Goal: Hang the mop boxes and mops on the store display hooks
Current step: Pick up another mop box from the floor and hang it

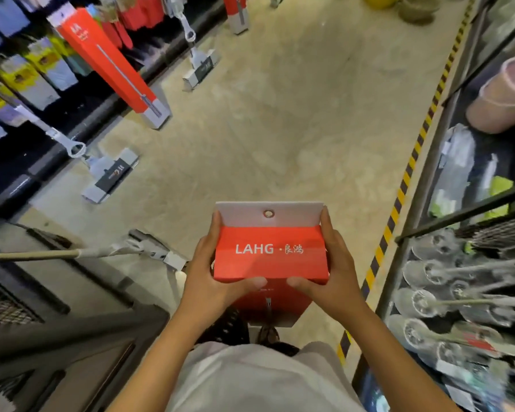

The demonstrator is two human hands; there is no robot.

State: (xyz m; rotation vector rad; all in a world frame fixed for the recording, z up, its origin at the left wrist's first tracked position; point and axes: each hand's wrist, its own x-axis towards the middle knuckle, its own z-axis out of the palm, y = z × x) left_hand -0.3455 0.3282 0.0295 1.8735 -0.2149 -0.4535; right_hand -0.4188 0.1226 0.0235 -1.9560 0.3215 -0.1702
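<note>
Both hands clamp the red mop box [270, 257] upright at centre, near the body — left hand [213, 273] and right hand [329, 270] on opposite sides. Risk: the long box may tip or slip through the grip. Its grey top flap carries a metal eyelet [268, 214]; another box [113, 66] leans far left.

We see a red mop box [269, 257] upright, white "LAHG" lettering on top, grey flap with metal eyelet [268, 214] raised.
</note>
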